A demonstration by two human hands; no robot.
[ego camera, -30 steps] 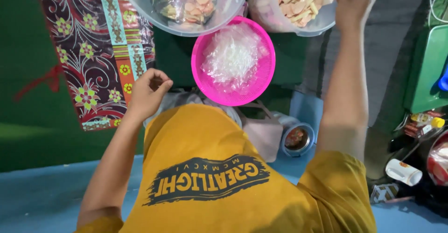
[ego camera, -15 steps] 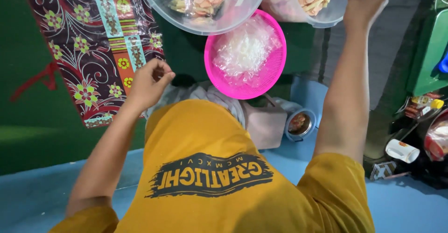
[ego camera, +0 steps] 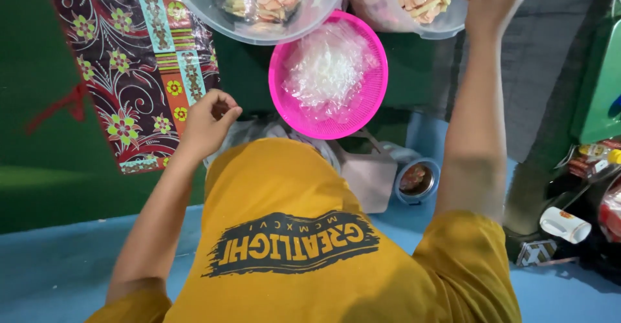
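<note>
My left hand (ego camera: 208, 124) hovers with curled, closed fingers just left of a pink plastic basket (ego camera: 369, 106) that holds clear plastic bags; nothing shows in that hand. My right hand (ego camera: 493, 3) reaches far forward, with its fingers closed at the rim of a clear bowl (ego camera: 446, 29) full of round pinkish snack slices. A second clear bowl (ego camera: 259, 29) holding bagged snacks sits behind the basket at the left. My yellow shirt fills the lower middle and hides what lies under the left hand.
A dark floral patterned cloth (ego camera: 136, 64) lies on the green floor at the left. A beige box (ego camera: 372, 175) and a small round tin (ego camera: 417, 179) sit by my lap. At the right are a white cup (ego camera: 565, 225), packets and a green object (ego camera: 601, 84).
My left hand's fingers have curled in more tightly. The right hand stays at the bowl's rim. The view has shifted slightly.
</note>
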